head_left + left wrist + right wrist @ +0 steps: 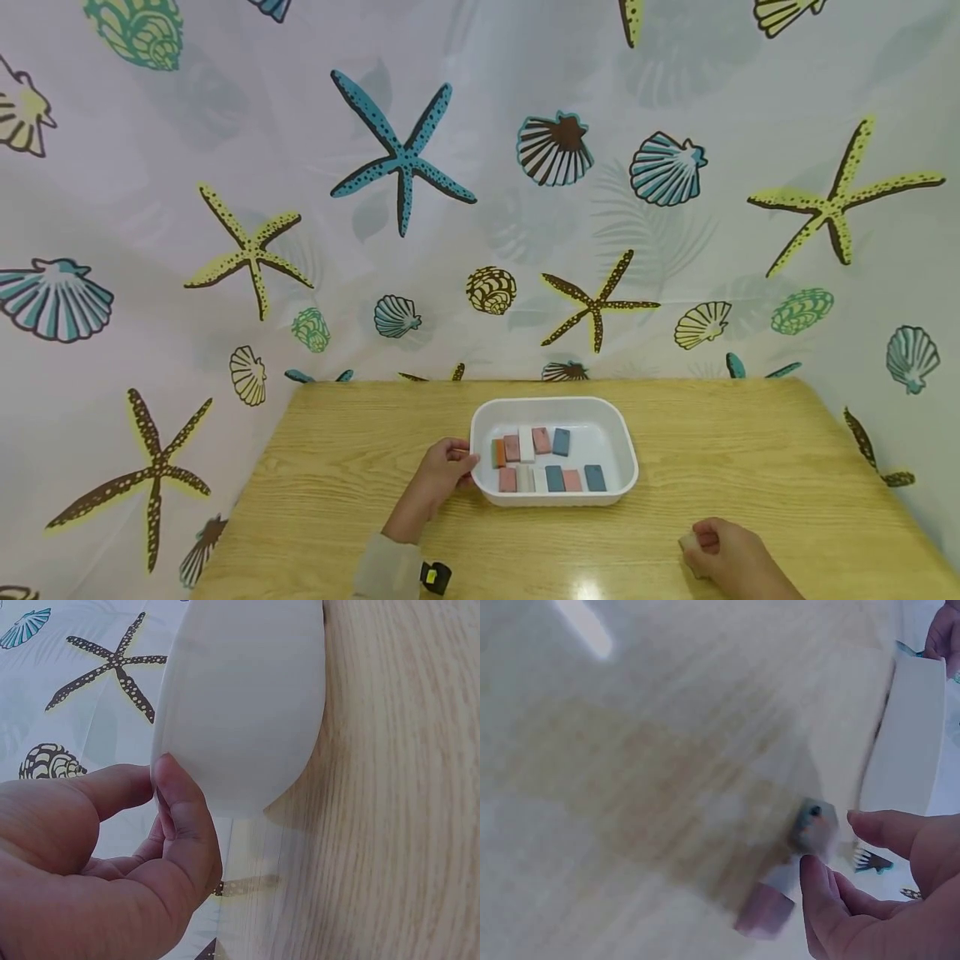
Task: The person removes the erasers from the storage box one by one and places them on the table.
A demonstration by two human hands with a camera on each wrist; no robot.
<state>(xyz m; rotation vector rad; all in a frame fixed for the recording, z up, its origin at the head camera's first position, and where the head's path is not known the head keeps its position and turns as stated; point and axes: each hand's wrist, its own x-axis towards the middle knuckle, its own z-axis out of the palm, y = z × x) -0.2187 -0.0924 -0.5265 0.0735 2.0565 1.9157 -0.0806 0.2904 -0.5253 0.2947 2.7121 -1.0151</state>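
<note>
My left hand [444, 468] pinches the left rim of a white plastic tray [628, 454] in the head view; in the left wrist view, the thumb and curled fingers [191, 825] meet at its edge. Inside the tray lie two rows of small rectangular blocks: pink [507, 479], white [527, 445], blue [561, 442] and orange-green. At the right, my right hand [731, 554] is low over the table beside a pale block [692, 546]. The right wrist view shows this pale block [814, 827] blurred near its parted thumb and fingertips, with a pink block [765, 911] close by.
The wood-grain table [337, 433] reaches back to a hanging curtain [465, 167] printed with starfish and shells. A dark strapped device [435, 577] sits at the left wrist.
</note>
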